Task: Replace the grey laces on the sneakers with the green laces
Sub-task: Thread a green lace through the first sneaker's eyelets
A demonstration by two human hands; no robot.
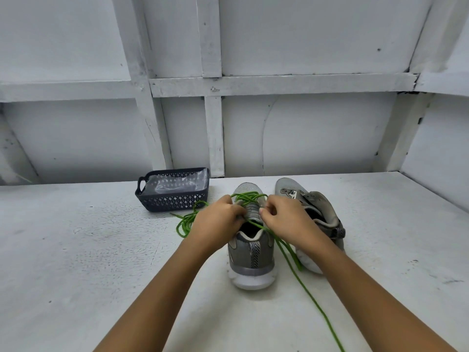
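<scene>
Both hands, left hand (215, 222) & right hand (284, 219), pinch bright green lace (247, 196) over grey sneaker (251, 252); 2nd sneaker (317, 207) beside, black basket (175, 200) behind.

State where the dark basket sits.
In the head view, the dark basket stands left of centre at the far edge of the table, left of the sneaker being laced and beyond the left hand.

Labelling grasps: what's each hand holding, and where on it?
Left hand and right hand each pinch the green lace over the near sneaker's tongue, at the eyelets; loose ends trail free.
</scene>
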